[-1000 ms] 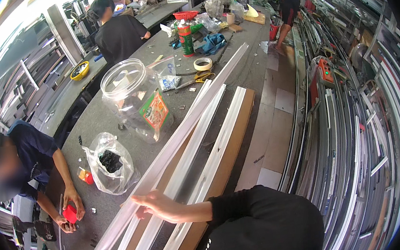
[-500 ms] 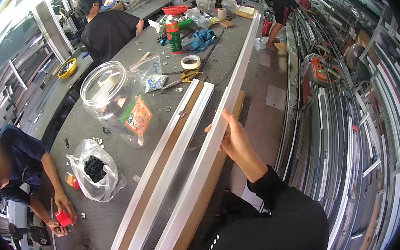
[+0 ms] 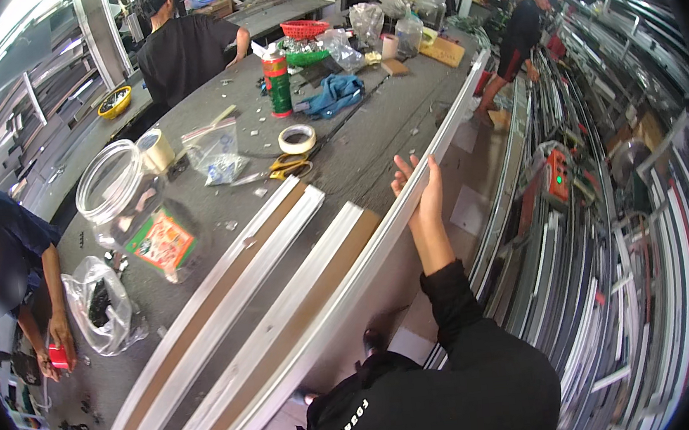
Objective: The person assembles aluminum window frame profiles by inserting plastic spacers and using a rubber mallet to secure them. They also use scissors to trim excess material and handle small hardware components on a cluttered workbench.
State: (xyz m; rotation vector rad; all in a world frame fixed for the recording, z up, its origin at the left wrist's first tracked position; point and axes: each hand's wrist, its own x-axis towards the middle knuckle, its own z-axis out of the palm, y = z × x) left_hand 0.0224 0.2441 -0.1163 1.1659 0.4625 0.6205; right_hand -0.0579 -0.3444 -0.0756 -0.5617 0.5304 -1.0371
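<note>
My right hand (image 3: 423, 199) is palm up under a long white profile (image 3: 454, 113), thumb on one side and fingers on the other. The profile slants from the table's far right down toward the lower left. Its near end is out of clear view. To its left, on the table, lie two long white-edged pieces: one farther left with a brown middle strip (image 3: 236, 254), the other a white strip (image 3: 316, 263) beside a brown band, next to the held profile. My left hand is not in view.
On the grey table (image 3: 378, 137) stand a clear plastic jar (image 3: 142, 226), a spray can (image 3: 277, 85), a tape roll (image 3: 297, 139), scissors (image 3: 290, 166) and a plastic bag (image 3: 105, 308). A co-worker sits at the left; two people are farther off. Racks of profiles (image 3: 566, 276) fill the right.
The held profile has moved right, uncovering the white strip with a brown band. My right hand has turned palm up with its fingers more stretched. The view has shifted.
</note>
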